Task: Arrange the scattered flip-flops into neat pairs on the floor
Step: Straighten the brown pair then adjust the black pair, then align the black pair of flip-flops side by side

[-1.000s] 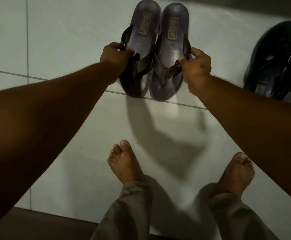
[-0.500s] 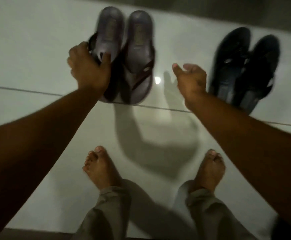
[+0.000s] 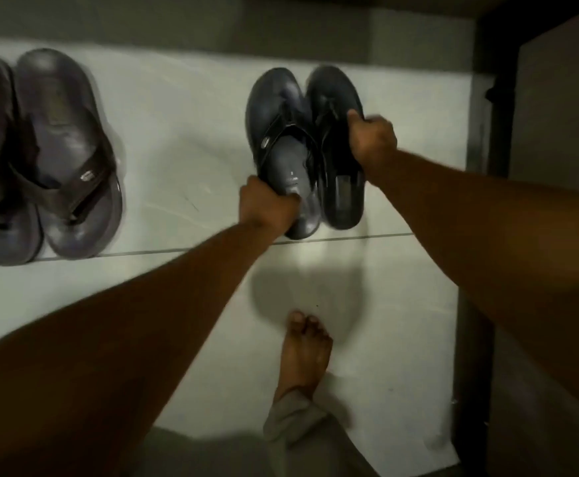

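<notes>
While the brown pair [image 3: 40,160] lies side by side at the far left of the floor [image 3: 184,166], toes toward me and near ends close to the tile joint [image 3: 367,236], I judge it settled and leave it alone.

Moving right, my left hand [image 3: 267,206] is closed on the near end of the left black flip-flop [image 3: 282,146], fingers curled over its edge. Just beside it, my right hand [image 3: 372,137] is closed on the outer edge of the right black flip-flop [image 3: 338,149], about halfway along. Both soles are touching along their inner edges, or very nearly; the blur keeps me from saying whether they rest flat on the floor or are slightly lifted.

To finish this step well, I think I should press the two inner edges together, bring the near ends level, and line them up with that tile joint so they match the brown pair. Then I would set them flat and let go of both at once, so neither one twists.

Counting: two brown flip-flops, two black ones, four in all, making two pairs. One bare foot [image 3: 307,349] shows near me, well apart from the shoes. A dark frame [image 3: 498,132] stands at the far right.
</notes>
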